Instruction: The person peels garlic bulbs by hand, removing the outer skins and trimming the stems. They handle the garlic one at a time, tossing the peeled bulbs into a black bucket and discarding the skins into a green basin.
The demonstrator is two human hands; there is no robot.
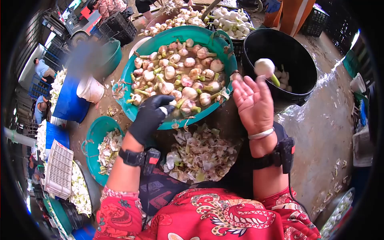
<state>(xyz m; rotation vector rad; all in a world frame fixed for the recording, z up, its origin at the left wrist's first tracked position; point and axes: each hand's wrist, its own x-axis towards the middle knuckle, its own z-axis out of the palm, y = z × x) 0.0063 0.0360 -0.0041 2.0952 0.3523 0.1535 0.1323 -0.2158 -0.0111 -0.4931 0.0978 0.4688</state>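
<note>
My left hand, in a black glove, is over the near edge of a green tub with its fingers curled. Something small and whitish shows at the fingertips; I cannot make out what it is. Inside the tub, many garlic bulbs with cut stems sit in murky water. My bare right hand is palm up with the fingers spread. Just beyond its fingertips is a peeled white garlic bulb with a green stem, in front of the black bucket. Whether fingers touch that bulb cannot be told.
More pale garlic bulbs lie in the black bucket. Loose garlic skins are heaped between my knees. A smaller green basin with skins stands at left, near blue tubs and a white bucket. Other people are in the background.
</note>
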